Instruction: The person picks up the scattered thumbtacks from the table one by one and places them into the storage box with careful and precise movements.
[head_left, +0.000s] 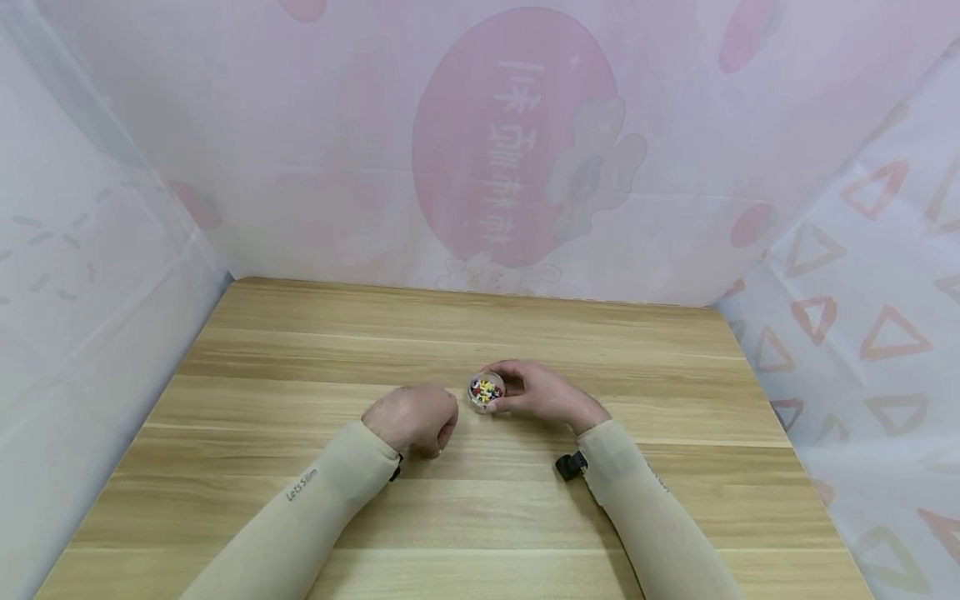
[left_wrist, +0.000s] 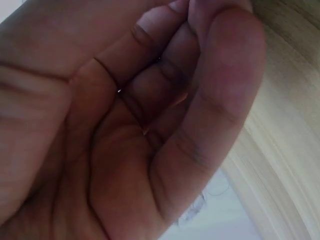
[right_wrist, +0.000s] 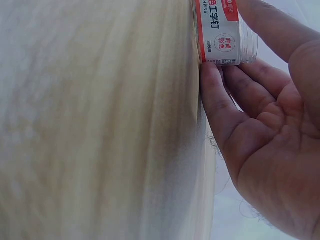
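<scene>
A small clear round jar of push pins (head_left: 486,392) stands on the wooden table with its top uncovered. Its pins are mixed red, yellow, white and dark. My right hand (head_left: 543,395) holds it from the right, thumb on the near side and fingers on the far side. In the right wrist view the jar's red and white label (right_wrist: 220,32) and bare screw thread show. My left hand (head_left: 414,417) is just left of the jar, apart from it, fingers curled. The left wrist view shows the hand's curled fingers (left_wrist: 205,115) with nothing visible in the palm; their tips are partly hidden.
The wood-grain table (head_left: 480,517) meets a printed pink backdrop (head_left: 337,167) at the far edge. White printed sheets stand along both sides. A small black device (head_left: 572,466) sits at the right wrist, beside the beige sleeve.
</scene>
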